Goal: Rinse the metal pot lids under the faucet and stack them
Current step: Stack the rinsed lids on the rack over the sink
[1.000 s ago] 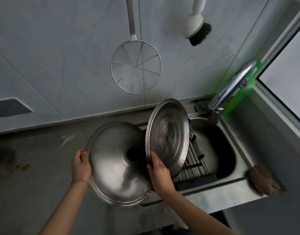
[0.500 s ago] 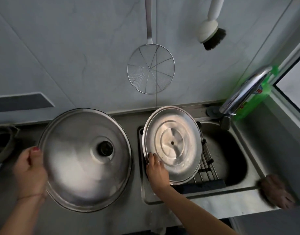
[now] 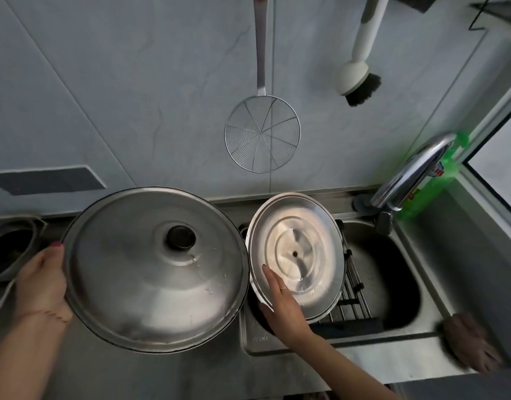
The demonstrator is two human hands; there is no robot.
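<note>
Two metal lids in view. The large lid (image 3: 156, 269), domed, dull grey steel with a dark round knob at its centre and water marks near its lower right rim, is held over the counter (image 3: 75, 370) left of the sink (image 3: 392, 284). The left hand (image 3: 42, 280) grasps its left rim. The small lid (image 3: 297, 252), underside up and brightly reflective, leans over the sink's left edge on one wire rack (image 3: 352, 298). The right hand (image 3: 283, 301) lies on its lower left rim with fingers extended. One faucet (image 3: 413, 171) stands at the sink's far right corner.
</note>
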